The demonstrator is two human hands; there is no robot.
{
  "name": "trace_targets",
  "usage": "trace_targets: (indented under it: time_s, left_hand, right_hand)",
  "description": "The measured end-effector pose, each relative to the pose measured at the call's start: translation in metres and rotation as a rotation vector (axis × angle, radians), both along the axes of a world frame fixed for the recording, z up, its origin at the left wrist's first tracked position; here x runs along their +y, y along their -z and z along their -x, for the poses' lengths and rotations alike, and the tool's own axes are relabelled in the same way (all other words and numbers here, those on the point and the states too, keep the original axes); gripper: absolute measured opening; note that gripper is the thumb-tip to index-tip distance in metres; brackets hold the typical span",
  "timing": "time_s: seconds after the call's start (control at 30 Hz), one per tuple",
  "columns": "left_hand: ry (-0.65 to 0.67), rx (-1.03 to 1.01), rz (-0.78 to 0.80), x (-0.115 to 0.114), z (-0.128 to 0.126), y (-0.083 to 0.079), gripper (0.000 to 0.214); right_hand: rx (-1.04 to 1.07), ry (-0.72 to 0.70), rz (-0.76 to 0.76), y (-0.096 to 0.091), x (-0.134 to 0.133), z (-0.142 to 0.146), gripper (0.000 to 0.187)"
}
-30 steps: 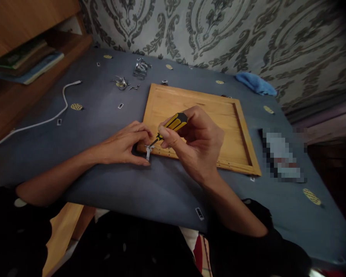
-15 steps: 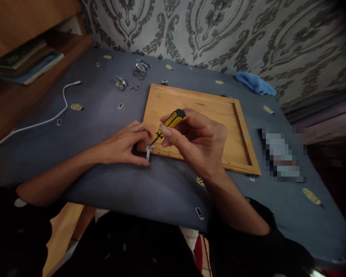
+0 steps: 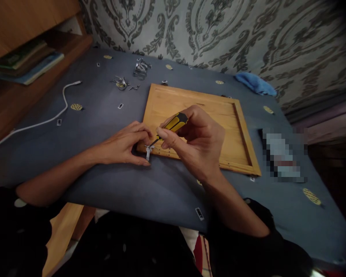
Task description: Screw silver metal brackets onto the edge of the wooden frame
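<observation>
**While We Grip the Screwdriver [image 3: 175, 122], the Metal Fitting [image 3: 148, 152] Sits at the Panel's Near Left Corner**

As our right hand [image 3: 200, 140] closes around the yellow-and-black handle, the screwdriver slants down to the left, and its tip appears to meet the upper part of the metal fitting. The thumb lies along the near side of the handle; the fingers curl behind it.

Our left hand [image 3: 121, 146] is spread in a C-shape about the same fitting. Its fingers bend over the corner of the wooden panel [image 3: 178, 98], and its thumb tip lies at the fitting's lower end. We cannot tell whether this hand pinches the part or only rests beside it.

The fitting is seated on the near rail, close to the left corner, with its arm projecting past the edge toward us. The panel has a raised border and lies flat on the table [image 3: 109, 192]. Small dark holes mark the near rail.

Beyond the panel's far left corner, we find a clear container [image 3: 140, 71] with metal parts, a small dish [image 3: 121, 84] of similar parts, and loose metal pieces [image 3: 133, 88]. A white cable [image 3: 50, 120] curves at far left; a blue cloth [image 3: 255, 84] lies at far right.
</observation>
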State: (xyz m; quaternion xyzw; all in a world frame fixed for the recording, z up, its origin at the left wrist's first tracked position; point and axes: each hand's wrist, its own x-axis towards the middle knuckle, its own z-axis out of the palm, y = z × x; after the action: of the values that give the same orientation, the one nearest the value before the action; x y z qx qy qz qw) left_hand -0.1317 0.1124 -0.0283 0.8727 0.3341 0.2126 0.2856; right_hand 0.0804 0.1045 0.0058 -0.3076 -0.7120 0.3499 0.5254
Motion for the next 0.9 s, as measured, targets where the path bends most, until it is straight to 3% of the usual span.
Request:
trace_targets:
  time_s: [0.23,0.9]
  left_hand:
    - [-0.005,0.020,0.008,0.0007,-0.0003,-0.0006,0.041]
    - [0.003,0.015,0.024,0.0008,-0.0003,-0.0001,0.043]
  right_hand:
    - [-0.070,-0.148,0.093,-0.0082,0.0035,-0.0083,0.025]
    - [-0.058,0.022,0.021,-0.0015,-0.0008,-0.0024,0.030]
